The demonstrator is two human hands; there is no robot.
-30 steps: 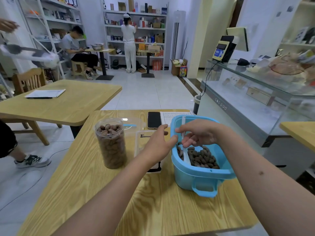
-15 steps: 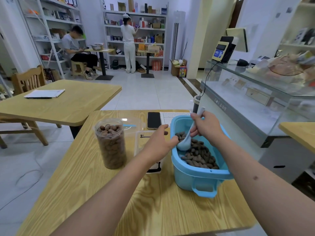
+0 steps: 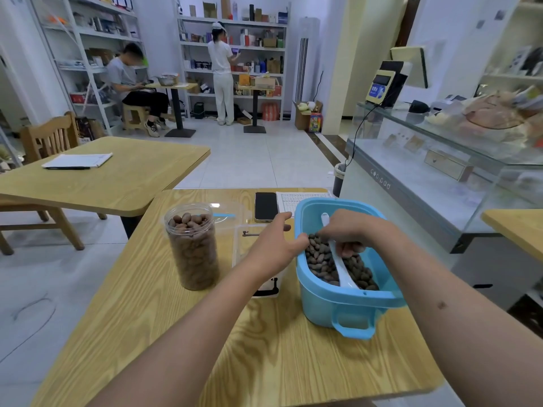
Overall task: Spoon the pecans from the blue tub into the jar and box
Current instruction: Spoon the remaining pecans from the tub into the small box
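A wooden table carries everything in reach. On its right side stands the blue tub, its carry handle facing the person, with a layer of brown pecans covering its bottom. Left of the tub, well apart from it, stands a clear plastic jar, upright, lidless and filled with pecans almost to the rim. Between jar and tub lies a clear plastic box, largely hidden by the left forearm; whether it holds any pecans cannot be told. Beyond the box a black phone lies flat, screen up, with a printed sheet just beside it.

The left hand rests on the tub's left rim, thumb hooked over the edge and fingers reaching forward, loosely extended. The right hand is inside the tub, fingers curled around the handle of a white spoon. The spoon slants toward the person, its bowl down among the pecans near the tub's near wall.
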